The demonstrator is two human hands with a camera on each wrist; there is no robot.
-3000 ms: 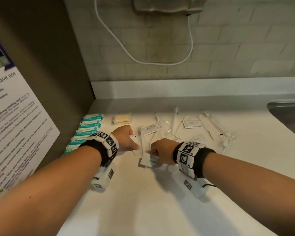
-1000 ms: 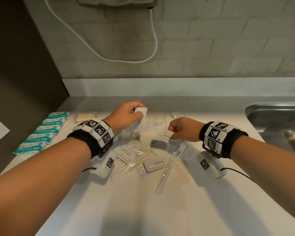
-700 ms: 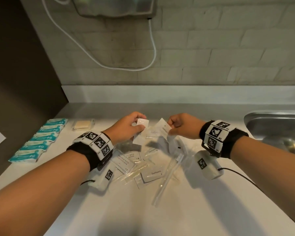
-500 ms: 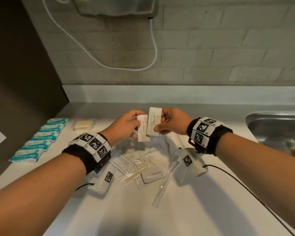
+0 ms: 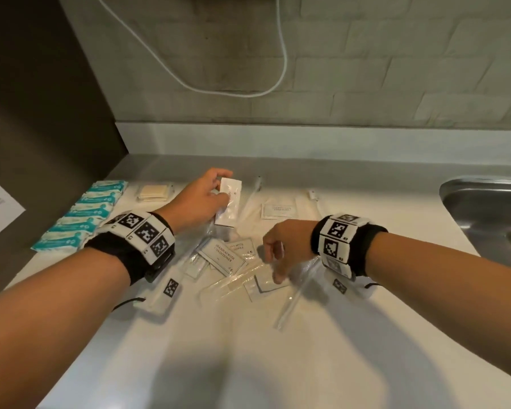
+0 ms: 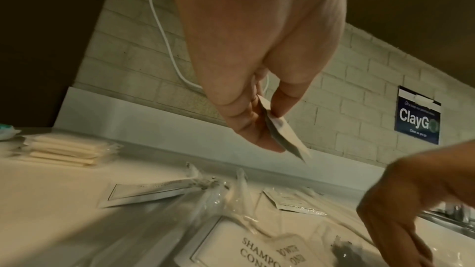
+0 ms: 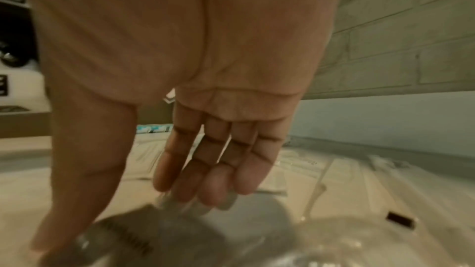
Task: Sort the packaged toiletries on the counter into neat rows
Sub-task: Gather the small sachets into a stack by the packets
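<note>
My left hand (image 5: 222, 191) pinches a few white toothpaste sachets (image 5: 229, 202) between thumb and fingers above the back of the pile; the left wrist view shows them edge-on (image 6: 282, 135) in that hand (image 6: 270, 125). My right hand (image 5: 273, 261) hangs open, fingers straight, just over a sachet (image 5: 270, 283) and clear wrappers in the loose pile. In the blurred right wrist view the right hand (image 7: 200, 180) holds nothing. Shampoo-with-conditioner sachets (image 5: 222, 256) lie between my wrists.
A row of teal packets (image 5: 83, 214) runs along the dark left wall, with a stack of cream packets (image 5: 154, 192) behind it. Wrapped toothbrushes (image 5: 292, 296) lie in the pile, and a lone sachet (image 5: 279, 210) sits further back. A steel sink (image 5: 484, 208) is at the right.
Half a second ago both hands held sachets side by side in the air. The right hand has let go and dropped to the pile; the left hand keeps the sachets, shifted left.
</note>
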